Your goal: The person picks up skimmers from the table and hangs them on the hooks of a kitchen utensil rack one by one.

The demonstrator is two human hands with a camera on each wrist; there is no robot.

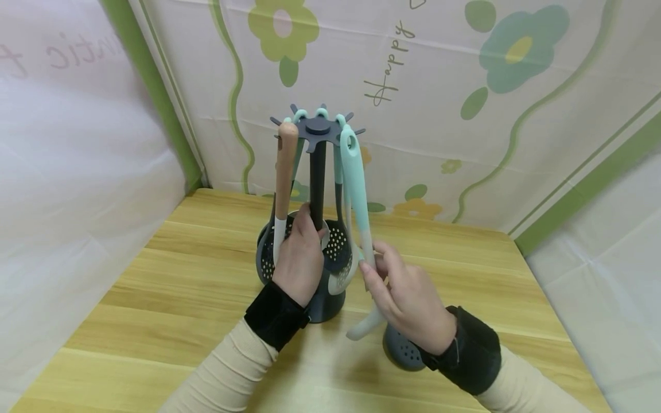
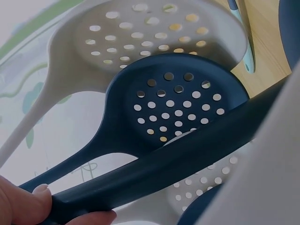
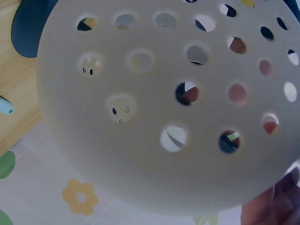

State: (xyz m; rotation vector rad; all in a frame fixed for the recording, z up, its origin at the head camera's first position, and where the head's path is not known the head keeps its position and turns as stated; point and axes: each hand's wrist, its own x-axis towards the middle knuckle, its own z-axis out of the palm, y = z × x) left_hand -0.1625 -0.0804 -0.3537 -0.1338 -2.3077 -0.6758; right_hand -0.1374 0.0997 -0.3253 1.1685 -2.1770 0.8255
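A dark utensil rack (image 1: 317, 172) stands on the table, with several mint-handled utensils hanging from its top. My left hand (image 1: 301, 258) grips the black pole low down; in the left wrist view its thumb and a finger close round the pole (image 2: 154, 178). With my right hand (image 1: 408, 292) I pinch the grey neck of a mint-handled skimmer (image 1: 355, 172). Its holed handle end overlaps the rack's right edge. The skimmer's grey perforated head (image 3: 154, 93) fills the right wrist view. A dark skimmer (image 2: 173, 103) hangs beside the pole.
Under my right hand lies a dark perforated utensil head (image 1: 403, 347) on the wooden table (image 1: 170, 287). A wooden-handled utensil (image 1: 286, 172) hangs at the rack's front left. Behind the table is a flower-printed curtain (image 1: 413, 143).
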